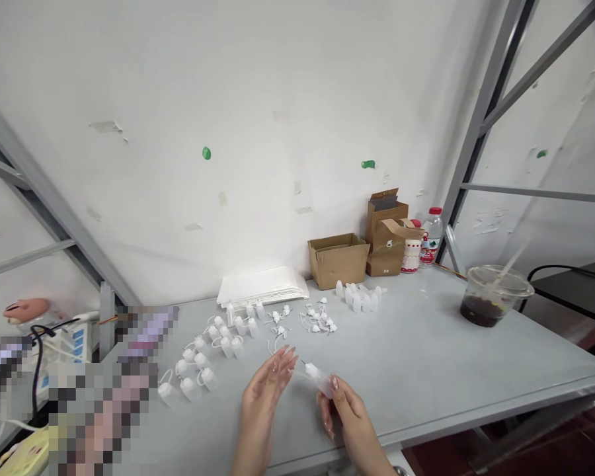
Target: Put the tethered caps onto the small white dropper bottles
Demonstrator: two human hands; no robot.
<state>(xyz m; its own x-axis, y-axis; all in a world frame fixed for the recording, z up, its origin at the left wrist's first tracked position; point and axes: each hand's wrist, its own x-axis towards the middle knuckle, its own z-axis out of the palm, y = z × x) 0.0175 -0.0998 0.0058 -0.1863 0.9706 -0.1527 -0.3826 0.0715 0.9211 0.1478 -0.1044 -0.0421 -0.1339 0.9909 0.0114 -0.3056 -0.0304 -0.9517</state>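
Observation:
My right hand [344, 413] is closed around a small translucent squeeze bottle [319, 379] with a white top and a thin needle tip, tilted toward the upper left. Just left of that tip is my left hand [269, 387], its fingers bent together. A pale strap seems to run from the bottle to these fingers; whatever they pinch is hidden. Several capped bottles with looped straps [188, 387] stand in rows on the left of the table. Beyond my hands lie loose white caps with straps [317, 322], and uncapped bottles [361, 297] are grouped farther right.
Against the wall are a stack of white sheets [262, 285], an open cardboard box [338, 261], a brown paper bag [387, 238] and a red-capped water bottle [432, 238]. A plastic cup of dark drink [490, 297] stands at right. Cables and a power strip [74, 344] are at left.

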